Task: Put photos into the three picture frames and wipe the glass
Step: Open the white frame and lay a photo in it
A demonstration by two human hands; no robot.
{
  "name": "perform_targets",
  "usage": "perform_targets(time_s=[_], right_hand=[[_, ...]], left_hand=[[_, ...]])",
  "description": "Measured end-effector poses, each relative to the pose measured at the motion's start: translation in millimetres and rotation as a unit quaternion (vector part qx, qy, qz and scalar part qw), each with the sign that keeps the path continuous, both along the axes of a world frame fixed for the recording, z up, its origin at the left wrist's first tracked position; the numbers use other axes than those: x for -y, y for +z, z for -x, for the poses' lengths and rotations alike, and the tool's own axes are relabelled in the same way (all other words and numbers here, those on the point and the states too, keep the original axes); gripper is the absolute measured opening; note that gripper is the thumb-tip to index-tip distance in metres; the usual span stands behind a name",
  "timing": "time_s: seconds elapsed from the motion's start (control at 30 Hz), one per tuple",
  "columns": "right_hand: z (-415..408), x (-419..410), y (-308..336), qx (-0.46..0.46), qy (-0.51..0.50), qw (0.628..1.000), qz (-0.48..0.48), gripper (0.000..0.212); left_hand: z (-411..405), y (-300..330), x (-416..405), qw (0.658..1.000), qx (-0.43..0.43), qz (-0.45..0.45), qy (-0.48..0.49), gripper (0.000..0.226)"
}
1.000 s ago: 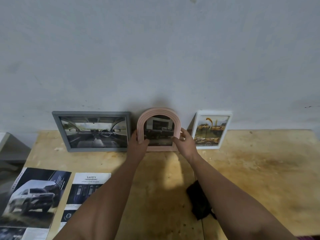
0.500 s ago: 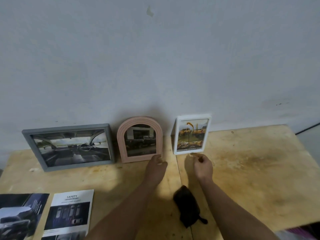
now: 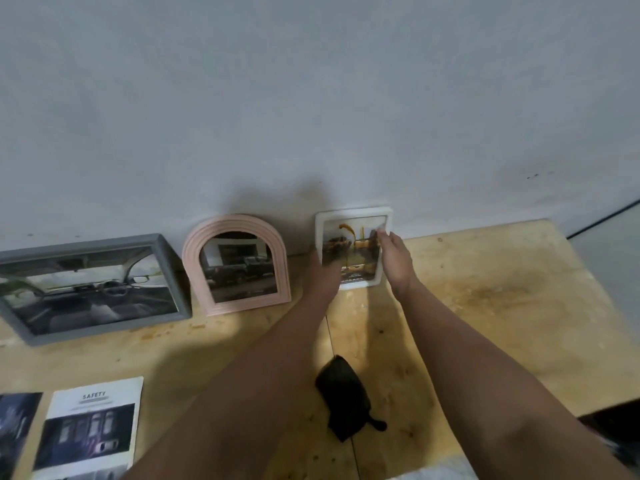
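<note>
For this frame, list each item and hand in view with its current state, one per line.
Grey frame: photo in, leaning on wall.
Pink arched frame: photo in, leaning on wall.
White frame: photo in, gripped at both sides.
Left hand: on its left edge.
Right hand: on its right edge.
Black cloth: lying untouched on table.

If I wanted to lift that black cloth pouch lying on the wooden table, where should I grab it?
Probably pinch the black cloth pouch across its narrow middle, coming from above: it lies flat on the wooden table, long and slim, free on both sides.
</note>
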State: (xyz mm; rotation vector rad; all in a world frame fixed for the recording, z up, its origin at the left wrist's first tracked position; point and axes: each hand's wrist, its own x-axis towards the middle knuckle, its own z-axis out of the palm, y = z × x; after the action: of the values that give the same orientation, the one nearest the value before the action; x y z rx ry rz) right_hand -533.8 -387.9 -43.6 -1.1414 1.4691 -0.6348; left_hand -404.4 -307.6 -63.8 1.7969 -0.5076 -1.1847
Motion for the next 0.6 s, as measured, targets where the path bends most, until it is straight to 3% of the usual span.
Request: perform_targets(time_s=[0.1,0.2,0.4,0.6], right_hand=[[19.1,-22.8,-7.7,-0.015,-0.015,1.000,-0.015,0.058],[39.5,-59.8,-17.0,-0.014,-0.026,0.998,-0.058,0.060],[35.0,-122.5,-6.6,0.007,0.031,0.992,-0.125,0.066],[-18.7,-150.4,-3.6,0.009,0.145,0.979,-0.146,0.065]], left_hand=[[5.0,-1.7,-20.5,0.997,0.063,0.032,-0.021,0.036],[9.5,1.8,-59.2,0.990,0.124,0.047,-0.052,0.021],[-0.7,15.7,-143.7,0.983,0.156,0.081,-0.058,0.011],[-35.6,36.5,-208.7,0.952,0.281,0.120,-0.027,0.018]])
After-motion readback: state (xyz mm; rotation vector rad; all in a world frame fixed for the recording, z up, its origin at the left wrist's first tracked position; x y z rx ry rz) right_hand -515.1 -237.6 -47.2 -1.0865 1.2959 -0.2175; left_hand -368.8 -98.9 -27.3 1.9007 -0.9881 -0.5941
